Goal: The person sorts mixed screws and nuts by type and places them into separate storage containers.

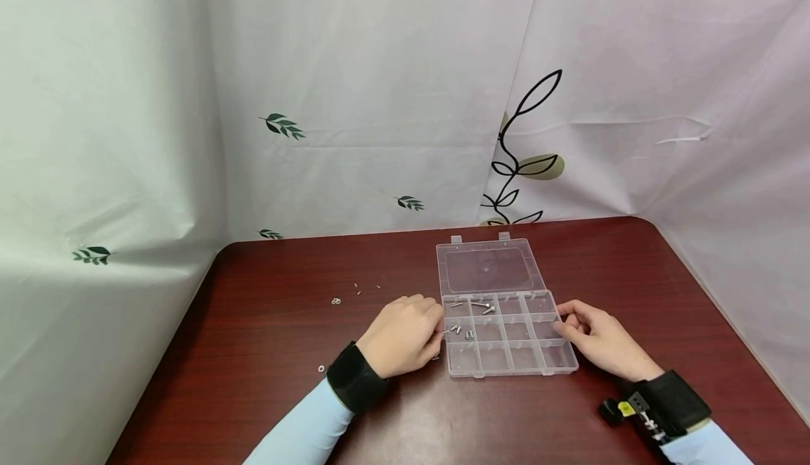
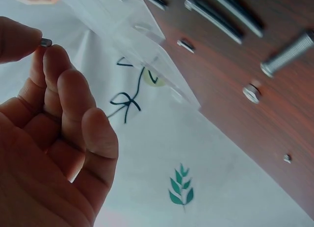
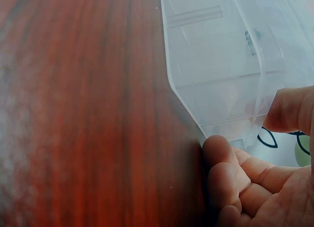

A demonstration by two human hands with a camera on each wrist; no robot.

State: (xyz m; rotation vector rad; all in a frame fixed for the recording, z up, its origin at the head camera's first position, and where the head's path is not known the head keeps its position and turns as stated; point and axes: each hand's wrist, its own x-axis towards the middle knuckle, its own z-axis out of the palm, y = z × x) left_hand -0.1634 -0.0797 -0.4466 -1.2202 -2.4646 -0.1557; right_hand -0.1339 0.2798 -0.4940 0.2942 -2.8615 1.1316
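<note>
A clear plastic compartment box (image 1: 525, 358) lies on the table with its lid (image 1: 487, 271) folded back. Several screws (image 1: 481, 304) lie in the back-row compartments toward the left, and shorter ones (image 1: 469, 335) in the middle row. At the box's left edge, my left hand (image 1: 405, 335) pinches a small screw (image 2: 46, 42) between thumb and index finger; the fingertips hide most of it. My right hand (image 1: 604, 338) grips the box's right side, thumb at the rim and curled fingers (image 3: 223, 180) low against the outer wall.
The dark red wooden table (image 1: 272, 338) carries loose hardware left of the box. Rings or nuts (image 1: 336, 301) lie toward the back left, with tiny pieces (image 1: 358, 292) beside them; another ring (image 1: 320, 368) sits near my left wrist. White patterned cloth (image 1: 367, 99) stands behind.
</note>
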